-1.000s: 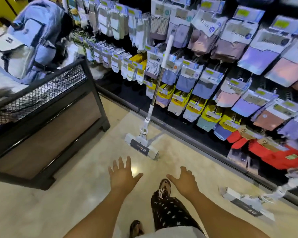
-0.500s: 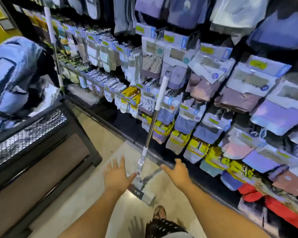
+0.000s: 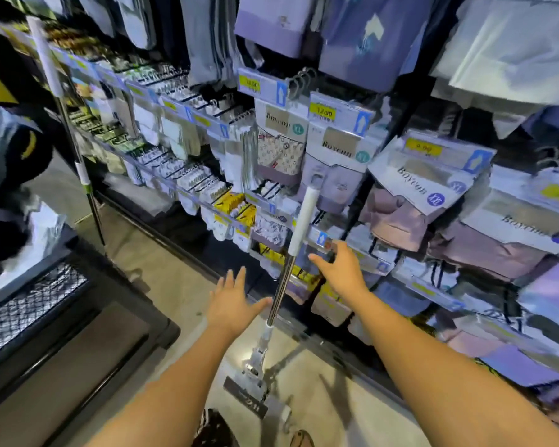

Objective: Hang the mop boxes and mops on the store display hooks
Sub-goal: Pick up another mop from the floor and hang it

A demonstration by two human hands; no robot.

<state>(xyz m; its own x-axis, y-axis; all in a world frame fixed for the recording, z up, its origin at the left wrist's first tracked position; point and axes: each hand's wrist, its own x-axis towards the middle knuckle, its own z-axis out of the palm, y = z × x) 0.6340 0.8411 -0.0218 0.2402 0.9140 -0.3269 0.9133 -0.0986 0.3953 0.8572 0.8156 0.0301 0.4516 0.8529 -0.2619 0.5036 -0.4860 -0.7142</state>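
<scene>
A flat mop (image 3: pixel 281 285) stands on the floor and leans against the display, with a metal pole, a white grip at the top and a grey-white head at the bottom centre. My left hand (image 3: pixel 231 301) is spread open just left of the pole, thumb close to it. My right hand (image 3: pixel 339 269) reaches just right of the pole, fingers extended, holding nothing. A second mop (image 3: pixel 63 124) leans against the rack at far left.
The display rack (image 3: pixel 352 175) is packed with hanging packets of socks and underwear on hooks with yellow price tags. A black mesh-sided cart (image 3: pixel 46 304) with a blue backpack (image 3: pixel 0 150) stands at left. My sandalled foot shows at the bottom edge.
The view has moved closer to the rack. Both hands have risen along the leaning mop, and the right hand now sits higher beside the pole.
</scene>
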